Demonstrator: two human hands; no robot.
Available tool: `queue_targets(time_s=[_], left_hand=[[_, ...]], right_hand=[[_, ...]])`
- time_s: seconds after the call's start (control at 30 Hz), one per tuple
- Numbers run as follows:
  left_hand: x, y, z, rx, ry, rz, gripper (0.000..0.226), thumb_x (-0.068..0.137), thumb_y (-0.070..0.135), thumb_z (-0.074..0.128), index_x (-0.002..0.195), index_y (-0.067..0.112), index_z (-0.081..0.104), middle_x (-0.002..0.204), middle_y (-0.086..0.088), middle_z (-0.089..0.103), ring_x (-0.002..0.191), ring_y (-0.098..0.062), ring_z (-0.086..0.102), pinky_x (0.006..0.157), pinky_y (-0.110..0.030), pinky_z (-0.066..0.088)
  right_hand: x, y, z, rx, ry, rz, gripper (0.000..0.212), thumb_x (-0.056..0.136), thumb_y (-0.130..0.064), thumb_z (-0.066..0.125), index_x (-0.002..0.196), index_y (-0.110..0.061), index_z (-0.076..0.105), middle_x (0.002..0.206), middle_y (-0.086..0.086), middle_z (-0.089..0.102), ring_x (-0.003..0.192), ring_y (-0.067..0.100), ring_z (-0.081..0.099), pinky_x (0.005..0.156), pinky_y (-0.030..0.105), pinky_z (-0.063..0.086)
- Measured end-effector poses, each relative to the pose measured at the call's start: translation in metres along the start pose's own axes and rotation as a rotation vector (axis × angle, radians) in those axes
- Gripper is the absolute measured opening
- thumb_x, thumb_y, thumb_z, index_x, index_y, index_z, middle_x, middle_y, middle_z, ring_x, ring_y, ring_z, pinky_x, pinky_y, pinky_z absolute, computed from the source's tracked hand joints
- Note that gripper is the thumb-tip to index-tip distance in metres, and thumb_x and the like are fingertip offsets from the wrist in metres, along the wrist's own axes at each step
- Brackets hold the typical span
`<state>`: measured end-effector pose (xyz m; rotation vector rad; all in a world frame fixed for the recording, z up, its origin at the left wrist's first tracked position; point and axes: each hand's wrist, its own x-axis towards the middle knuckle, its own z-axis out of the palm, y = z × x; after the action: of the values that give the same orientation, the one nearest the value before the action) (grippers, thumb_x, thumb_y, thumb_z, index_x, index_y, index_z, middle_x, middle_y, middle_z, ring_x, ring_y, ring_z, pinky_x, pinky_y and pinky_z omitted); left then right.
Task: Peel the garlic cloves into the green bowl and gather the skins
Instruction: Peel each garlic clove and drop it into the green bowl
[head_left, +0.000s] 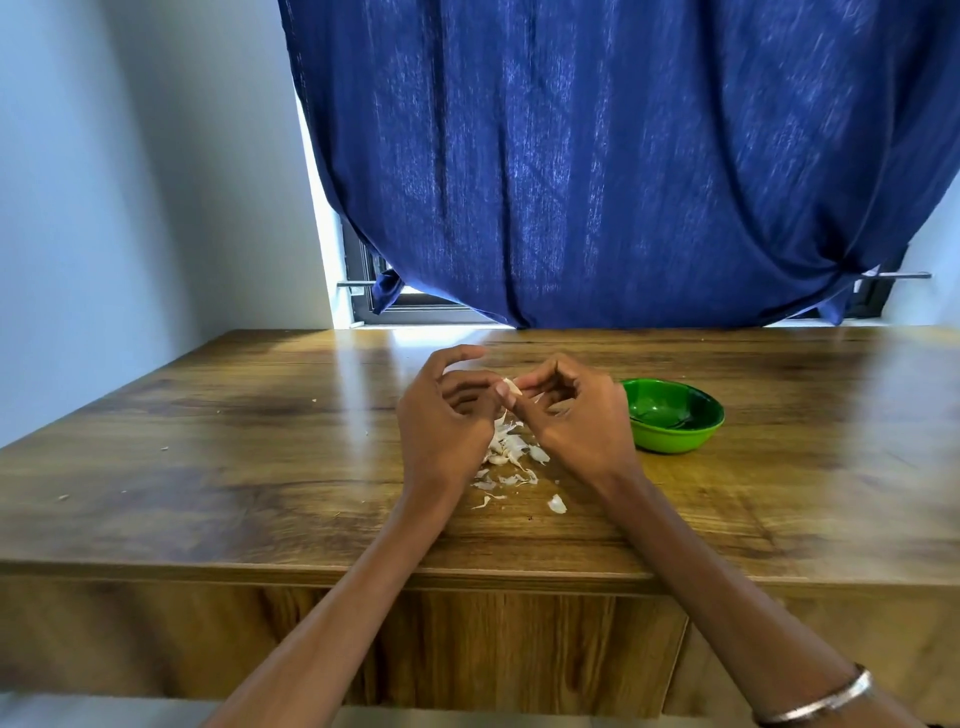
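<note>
Blue curtain (597, 156) hangs over a window behind a wooden desk (234, 441), with a pale wall to the left. Both hands are raised just above the middle of the desk, close together. The left hand (447, 415) has its fingers curled, thumb and forefinger meeting the right hand's fingertips. The right hand (576, 410) is curled too, and between the two grips sits a small pale clove (511, 387), pinched from both sides; neither grip is spread. Beneath the hands and toward the near edge lies a loose scatter of white skins (511, 452), with a few stray flakes further out. A green bowl (675, 436) stands on the desk just right of the right hand, apart from it. A metal bangle (826, 699) circles the right forearm.
</note>
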<state>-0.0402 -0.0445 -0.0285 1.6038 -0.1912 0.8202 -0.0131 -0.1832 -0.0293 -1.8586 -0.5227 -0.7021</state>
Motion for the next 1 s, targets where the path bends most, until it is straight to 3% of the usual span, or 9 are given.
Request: queue_targets(time_s=[0.13,0.27,0.43,0.57,0.73,1.0], left_hand=[[0.002,0.0,-0.002,-0.039,0.022,-0.031,0.035,0.083,0.001,0.079,0.112,0.016,0.067,0.087,0.001,0.078,0.081,-0.008,0.075,0.075,-0.019,0.058],[0.003,0.0,-0.004,-0.042,0.0,-0.029,0.036,0.084,0.002,0.079,0.115,0.015,0.067,0.09,0.0,0.078,0.081,-0.007,0.075,0.075,-0.019,0.058],[0.002,0.003,-0.004,-0.056,0.017,-0.025,0.043,0.079,0.005,0.084,0.116,0.017,0.064,0.091,0.002,0.077,0.083,-0.008,0.075,0.075,-0.022,0.06],[0.001,0.004,-0.003,-0.064,0.005,-0.017,0.044,0.08,0.004,0.083,0.118,0.016,0.063,0.09,0.002,0.075,0.085,-0.006,0.074,0.073,-0.017,0.057],[0.0,0.003,-0.003,-0.058,-0.017,-0.007,0.044,0.083,0.005,0.081,0.12,0.018,0.061,0.089,0.0,0.075,0.086,-0.008,0.073,0.074,-0.018,0.057],[0.0,0.004,-0.001,-0.019,-0.005,0.054,0.044,0.083,0.002,0.079,0.121,0.016,0.06,0.088,0.004,0.074,0.085,-0.004,0.072,0.074,-0.017,0.056]], right_hand=[[0.001,0.0,0.0,0.093,-0.062,0.04,0.015,0.083,-0.024,0.083,0.092,-0.019,0.073,0.084,-0.01,0.074,0.078,0.004,0.069,0.068,0.023,0.058],[0.001,0.001,-0.001,0.187,-0.085,0.114,0.01,0.086,-0.022,0.08,0.094,-0.02,0.075,0.086,-0.007,0.076,0.082,0.01,0.072,0.067,0.036,0.062],[0.002,-0.002,-0.002,0.297,-0.097,0.153,0.012,0.086,-0.018,0.08,0.097,-0.022,0.075,0.089,-0.003,0.077,0.082,0.013,0.073,0.06,0.021,0.056],[0.001,-0.004,-0.001,0.284,-0.111,0.16,0.012,0.088,-0.019,0.077,0.099,-0.024,0.076,0.09,-0.005,0.077,0.078,0.009,0.072,0.057,0.018,0.053],[0.0,-0.008,-0.003,0.301,-0.112,0.175,0.008,0.087,-0.022,0.078,0.091,-0.028,0.074,0.085,-0.006,0.077,0.074,0.007,0.071,0.053,0.021,0.054],[0.001,-0.01,-0.005,0.415,-0.139,0.295,0.008,0.089,-0.019,0.075,0.096,-0.016,0.073,0.088,0.004,0.077,0.077,0.019,0.071,0.052,0.031,0.056]])
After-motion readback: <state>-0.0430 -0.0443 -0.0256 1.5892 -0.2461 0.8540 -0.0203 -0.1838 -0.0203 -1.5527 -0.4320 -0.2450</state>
